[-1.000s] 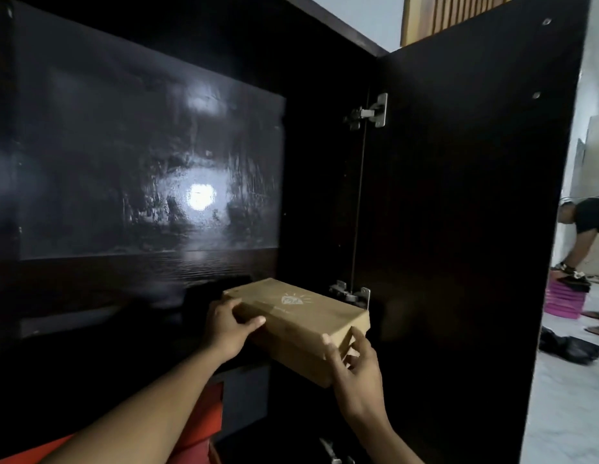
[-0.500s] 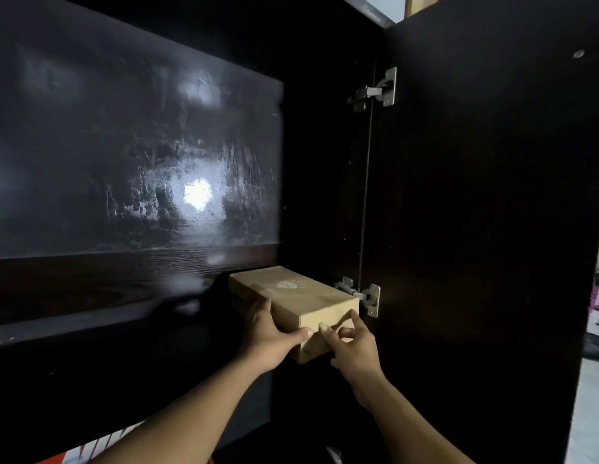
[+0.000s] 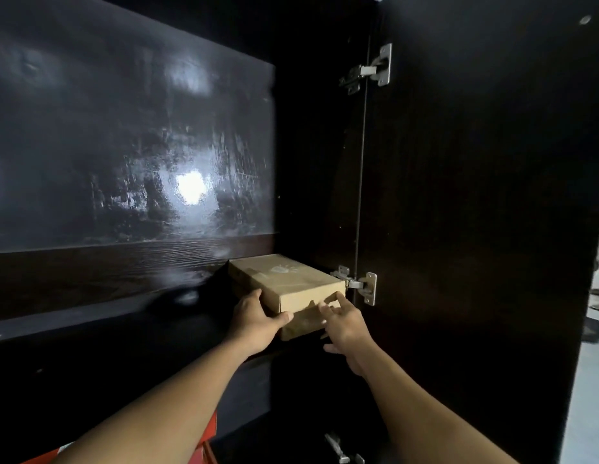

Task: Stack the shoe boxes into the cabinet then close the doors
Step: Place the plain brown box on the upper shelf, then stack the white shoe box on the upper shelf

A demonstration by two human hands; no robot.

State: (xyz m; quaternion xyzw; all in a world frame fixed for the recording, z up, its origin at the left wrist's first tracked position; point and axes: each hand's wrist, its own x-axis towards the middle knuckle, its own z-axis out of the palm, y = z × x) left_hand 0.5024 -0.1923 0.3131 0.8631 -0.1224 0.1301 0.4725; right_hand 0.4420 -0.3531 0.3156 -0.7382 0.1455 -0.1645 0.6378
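Observation:
A brown cardboard shoe box with a pale logo on its lid lies on the dark cabinet shelf, against the right inner wall. My left hand grips its near left corner, thumb across the front face. My right hand is at the near right corner with fingers spread, fingertips touching the front face. The cabinet's right door stands wide open on two metal hinges.
An orange-red box shows on the level below the shelf, under my left forearm. The glossy black back panel reflects a light. Pale floor shows past the door at far right.
The box has moved forward and down onto the shelf, deeper toward the right wall. My left hand slid from the box's side to its near corner; my right hand's fingers have loosened.

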